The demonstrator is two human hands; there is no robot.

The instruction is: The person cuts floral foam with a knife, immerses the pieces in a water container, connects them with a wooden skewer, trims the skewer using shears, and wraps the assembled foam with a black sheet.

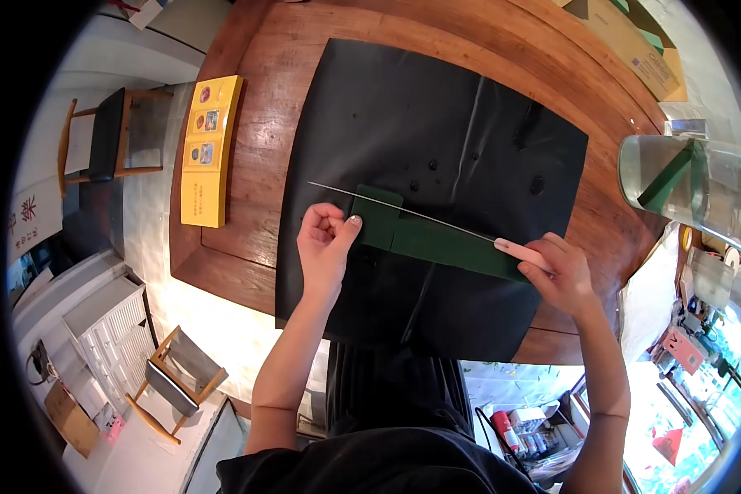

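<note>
A pink-handled knife (523, 253) with a very long, thin metal blade is in my right hand (564, 276), whose fingers are wrapped round the handle. The blade slants up to the left, lying over a long dark green strip (457, 245) and a shorter green piece (379, 216) at its left end. A thin line parts the two. Beside the shorter piece is my left hand (325, 247), fingers curled in and thumb against the piece's left edge. Nothing shows inside those curled fingers. Under the green pieces lies a black sheet (387, 107) with wet drops.
The sheet covers much of a wooden table (259, 156). A yellow booklet or box (210, 152) lies at the left. At the right stands a glass vase (654, 206) with something green inside; behind it is a cardboard box (634, 58). Chairs (111, 136) stand around.
</note>
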